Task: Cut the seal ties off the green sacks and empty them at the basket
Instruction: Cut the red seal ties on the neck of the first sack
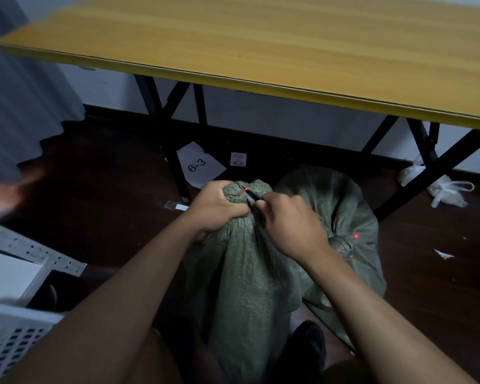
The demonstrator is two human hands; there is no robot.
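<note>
Head view. A green sack of coarse woven plastic stands upright on the dark floor, between the person's knees at the near edge. Its long axis runs vertically, with the gathered neck pointing up and slightly away toward the table. The fabric is pleated into tight folds at the neck and bulges into a rounded knob above it. A thin red seal tie crosses that knob.

The left hand is clenched around the sack neck just below the knob. The right hand grips a slim dark cutting tool, whose tip points left and away and meets the red tie; the tool type cannot be determined.

A second green sack of the same weave lies just right of and behind the first, touching it, with its tied neck turned toward the near right and a small red tag on it.

The table has a smooth wood-grain top with a yellow edge and black angled metal legs. A white perforated plastic basket sits at the near left. A paper sheet marked "6-3" lies on the floor under the table.
</note>
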